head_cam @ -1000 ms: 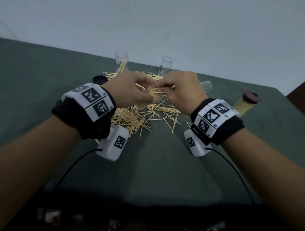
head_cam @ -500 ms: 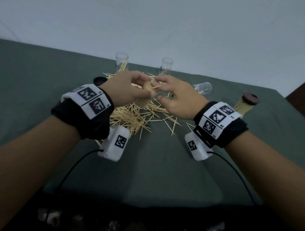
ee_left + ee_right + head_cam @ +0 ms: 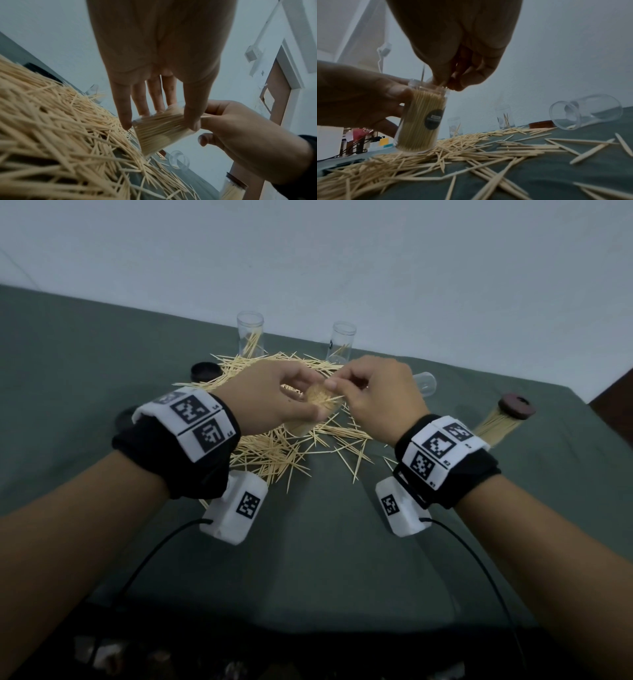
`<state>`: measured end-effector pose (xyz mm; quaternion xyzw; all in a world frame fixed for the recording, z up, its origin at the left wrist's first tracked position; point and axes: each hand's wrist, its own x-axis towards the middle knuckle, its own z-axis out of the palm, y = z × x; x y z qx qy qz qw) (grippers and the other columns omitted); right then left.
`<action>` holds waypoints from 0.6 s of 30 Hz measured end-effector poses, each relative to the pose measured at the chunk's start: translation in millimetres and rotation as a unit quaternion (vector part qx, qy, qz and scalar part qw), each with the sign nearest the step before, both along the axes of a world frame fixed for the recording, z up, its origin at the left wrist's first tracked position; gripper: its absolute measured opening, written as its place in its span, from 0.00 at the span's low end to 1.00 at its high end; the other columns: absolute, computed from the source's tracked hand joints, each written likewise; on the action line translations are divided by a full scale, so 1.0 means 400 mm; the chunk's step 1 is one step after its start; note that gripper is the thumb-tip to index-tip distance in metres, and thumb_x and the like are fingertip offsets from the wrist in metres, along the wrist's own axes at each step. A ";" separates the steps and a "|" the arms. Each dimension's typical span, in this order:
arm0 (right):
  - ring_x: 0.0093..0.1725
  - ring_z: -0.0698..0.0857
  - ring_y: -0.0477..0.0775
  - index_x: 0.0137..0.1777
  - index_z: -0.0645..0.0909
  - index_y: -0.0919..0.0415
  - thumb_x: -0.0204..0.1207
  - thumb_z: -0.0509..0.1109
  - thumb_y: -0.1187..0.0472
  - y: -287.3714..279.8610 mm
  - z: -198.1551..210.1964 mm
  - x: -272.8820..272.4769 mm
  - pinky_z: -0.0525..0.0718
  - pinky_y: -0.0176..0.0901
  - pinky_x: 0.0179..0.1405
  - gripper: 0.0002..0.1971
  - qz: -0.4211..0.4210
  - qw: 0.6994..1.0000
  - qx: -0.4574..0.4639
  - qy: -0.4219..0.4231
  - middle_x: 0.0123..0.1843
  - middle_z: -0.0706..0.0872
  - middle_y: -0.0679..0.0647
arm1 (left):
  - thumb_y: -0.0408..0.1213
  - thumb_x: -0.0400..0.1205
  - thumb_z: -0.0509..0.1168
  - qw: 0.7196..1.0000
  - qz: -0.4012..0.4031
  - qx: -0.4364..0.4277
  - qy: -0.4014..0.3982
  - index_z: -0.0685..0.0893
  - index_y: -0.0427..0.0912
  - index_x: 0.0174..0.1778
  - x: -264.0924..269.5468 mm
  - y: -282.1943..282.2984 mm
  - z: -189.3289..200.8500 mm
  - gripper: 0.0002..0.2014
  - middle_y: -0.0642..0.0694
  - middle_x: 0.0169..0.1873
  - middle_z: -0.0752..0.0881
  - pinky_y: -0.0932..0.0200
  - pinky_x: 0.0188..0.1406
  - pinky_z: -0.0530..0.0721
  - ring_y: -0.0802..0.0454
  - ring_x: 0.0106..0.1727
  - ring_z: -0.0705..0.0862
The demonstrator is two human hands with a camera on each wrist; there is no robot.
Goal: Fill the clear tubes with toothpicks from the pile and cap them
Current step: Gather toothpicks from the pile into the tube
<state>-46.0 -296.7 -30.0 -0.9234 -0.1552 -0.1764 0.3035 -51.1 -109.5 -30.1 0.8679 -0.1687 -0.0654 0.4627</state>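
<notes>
My left hand (image 3: 274, 398) grips a clear tube (image 3: 421, 119) packed with toothpicks (image 3: 161, 129), its base resting on the toothpick pile (image 3: 274, 450). The tube leans slightly and carries a dark round label (image 3: 434, 119). My right hand (image 3: 373, 395) is at the tube's open mouth and pinches a few toothpicks (image 3: 442, 83) between thumb and fingertips. Two upright clear tubes (image 3: 250, 337) (image 3: 340, 342) with a few toothpicks each stand behind the pile. An empty clear tube (image 3: 585, 112) lies on its side to the right.
A dark cap (image 3: 205, 370) lies left of the pile on the green cloth (image 3: 325, 559). A filled, capped tube (image 3: 503, 422) with a brown lid lies at the far right. Another brown cap (image 3: 541, 123) sits beyond the pile. A white wall backs the table.
My right hand has drawn in from beside the tube to its mouth, its fingers now pinching toothpicks there. The left hand keeps its hold on the tube.
</notes>
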 end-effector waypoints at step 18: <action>0.66 0.80 0.53 0.69 0.82 0.49 0.76 0.62 0.72 -0.009 -0.022 0.002 0.77 0.48 0.68 0.25 0.084 0.991 -0.087 -0.061 0.67 0.83 0.54 | 0.50 0.70 0.77 0.999 0.023 -0.028 0.019 0.81 0.52 0.67 0.016 0.040 -0.009 0.28 0.56 0.60 0.84 0.48 0.62 0.85 0.57 0.60 0.85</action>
